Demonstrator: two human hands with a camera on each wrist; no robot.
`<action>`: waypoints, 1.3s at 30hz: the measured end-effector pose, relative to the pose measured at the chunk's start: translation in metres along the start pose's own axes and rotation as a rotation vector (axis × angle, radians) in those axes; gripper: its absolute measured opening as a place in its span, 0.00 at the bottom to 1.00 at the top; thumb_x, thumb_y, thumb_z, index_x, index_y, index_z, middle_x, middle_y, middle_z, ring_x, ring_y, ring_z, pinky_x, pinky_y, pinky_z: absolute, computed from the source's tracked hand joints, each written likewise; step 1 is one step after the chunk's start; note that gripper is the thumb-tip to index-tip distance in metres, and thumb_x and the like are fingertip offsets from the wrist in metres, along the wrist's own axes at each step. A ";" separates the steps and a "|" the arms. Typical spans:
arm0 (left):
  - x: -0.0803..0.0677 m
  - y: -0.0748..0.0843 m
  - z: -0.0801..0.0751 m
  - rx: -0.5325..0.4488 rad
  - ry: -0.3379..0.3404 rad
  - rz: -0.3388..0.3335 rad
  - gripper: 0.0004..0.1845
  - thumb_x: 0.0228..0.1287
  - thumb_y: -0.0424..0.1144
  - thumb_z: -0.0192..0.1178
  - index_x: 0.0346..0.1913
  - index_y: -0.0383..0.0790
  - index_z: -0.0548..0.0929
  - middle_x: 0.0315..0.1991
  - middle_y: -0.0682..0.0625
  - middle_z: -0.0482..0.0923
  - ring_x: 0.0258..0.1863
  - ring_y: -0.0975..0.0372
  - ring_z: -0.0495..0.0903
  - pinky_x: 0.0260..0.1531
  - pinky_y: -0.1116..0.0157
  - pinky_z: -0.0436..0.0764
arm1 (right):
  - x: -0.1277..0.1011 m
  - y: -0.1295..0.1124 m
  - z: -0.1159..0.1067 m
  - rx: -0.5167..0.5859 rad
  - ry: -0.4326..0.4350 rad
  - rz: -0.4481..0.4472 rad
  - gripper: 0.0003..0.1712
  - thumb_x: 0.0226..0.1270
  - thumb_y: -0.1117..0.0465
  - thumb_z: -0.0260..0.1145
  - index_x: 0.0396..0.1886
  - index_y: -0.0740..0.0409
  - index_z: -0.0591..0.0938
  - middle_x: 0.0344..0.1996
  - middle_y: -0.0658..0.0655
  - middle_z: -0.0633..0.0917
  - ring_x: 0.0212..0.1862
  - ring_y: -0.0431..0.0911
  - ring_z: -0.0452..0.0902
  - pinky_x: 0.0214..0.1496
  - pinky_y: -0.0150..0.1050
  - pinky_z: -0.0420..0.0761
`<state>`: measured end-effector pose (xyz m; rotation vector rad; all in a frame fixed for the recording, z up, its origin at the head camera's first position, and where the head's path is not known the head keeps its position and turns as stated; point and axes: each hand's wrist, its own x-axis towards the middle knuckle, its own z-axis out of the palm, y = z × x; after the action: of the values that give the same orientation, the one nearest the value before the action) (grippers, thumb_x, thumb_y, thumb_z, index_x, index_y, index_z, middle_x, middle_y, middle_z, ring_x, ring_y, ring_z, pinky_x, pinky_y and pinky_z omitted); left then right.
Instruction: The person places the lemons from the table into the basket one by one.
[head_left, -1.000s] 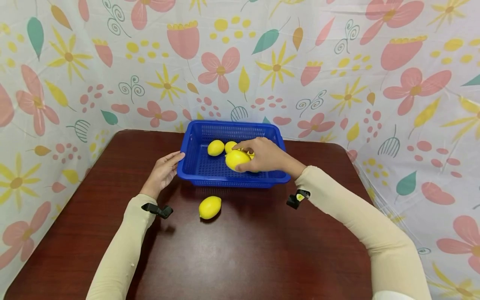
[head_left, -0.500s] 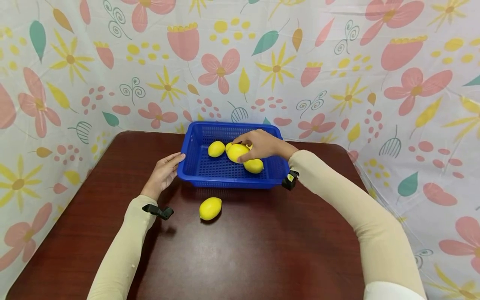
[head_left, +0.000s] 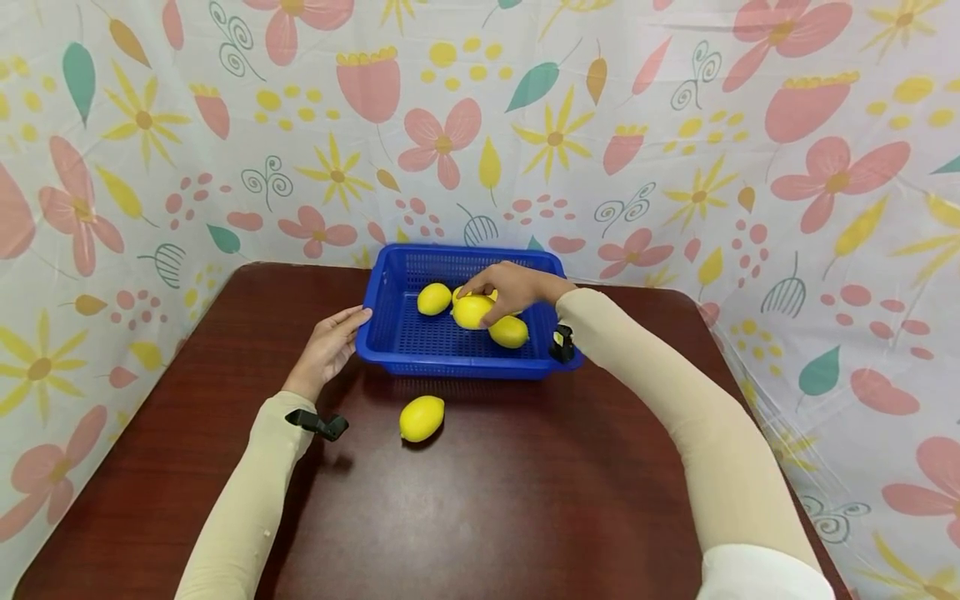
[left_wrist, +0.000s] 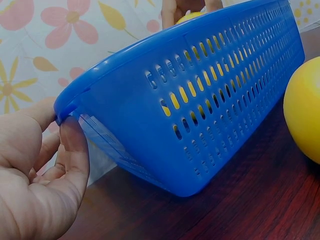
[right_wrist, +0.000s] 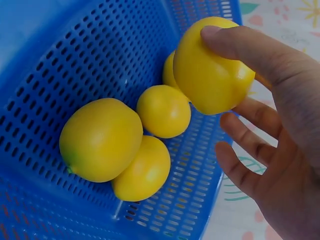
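My right hand (head_left: pixel 513 287) is inside the blue basket (head_left: pixel 382 287), thumb and fingers curled round a lemon (right_wrist: pixel 212 67) that I hold just above the basket floor, so the grip comes from the top and side and the fruit hangs clear of the others; in the right wrist view my thumb (right_wrist: pixel 240 45) lies across its upper face while the lower fingers (right_wrist: pixel 240 165) spread loose beneath without touching it. Below and beside that hand, further into the basket, lie more lemons bunched together: a large one (right_wrist: pixel 101 138) resting against a second (right_wrist: pixel 145 170) under it, a smaller round one (right_wrist: pixel 163 111) just beside them, and another half hidden behind the one I hold. They sit touching because the basket floor gathers them toward one side. My left hand (head_left: pixel 327 342) is flat and relaxed, fingers straight, its fingertips (left_wrist: pixel 75 150) pressed against the basket's near left corner under the rim, which steadies the light plastic so it does not slide on the dark wooden table (head_left: pixel 525 483) as I work inside it. One more lemon (head_left: pixel 422 417) lies outside, on the table in front of the basket, to the right of my left wrist and well apart from my right hand, touched by neither
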<state>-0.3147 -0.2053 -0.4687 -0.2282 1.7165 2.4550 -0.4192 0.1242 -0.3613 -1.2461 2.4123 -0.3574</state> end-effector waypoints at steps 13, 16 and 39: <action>-0.001 0.000 -0.003 0.003 0.008 0.003 0.24 0.74 0.40 0.64 0.66 0.35 0.73 0.39 0.56 0.86 0.38 0.67 0.84 0.41 0.72 0.85 | 0.028 0.011 0.008 0.024 -0.085 0.044 0.37 0.60 0.58 0.79 0.70 0.49 0.79 0.67 0.56 0.79 0.67 0.56 0.74 0.66 0.53 0.77; 0.000 -0.001 -0.003 0.012 0.010 0.002 0.25 0.74 0.40 0.64 0.67 0.34 0.72 0.39 0.56 0.86 0.37 0.67 0.84 0.40 0.72 0.85 | 0.032 0.013 0.013 0.003 -0.115 0.056 0.37 0.60 0.58 0.80 0.70 0.50 0.79 0.68 0.56 0.78 0.68 0.55 0.73 0.67 0.52 0.76; 0.003 -0.002 -0.002 0.021 0.014 -0.003 0.30 0.74 0.41 0.64 0.71 0.32 0.69 0.40 0.56 0.85 0.38 0.67 0.84 0.41 0.72 0.85 | 0.027 0.009 0.008 0.039 -0.159 0.100 0.32 0.65 0.56 0.76 0.69 0.48 0.79 0.64 0.57 0.81 0.69 0.58 0.72 0.67 0.54 0.77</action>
<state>-0.3175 -0.2067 -0.4716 -0.2461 1.7452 2.4373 -0.4356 0.1065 -0.3783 -1.0898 2.3108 -0.2639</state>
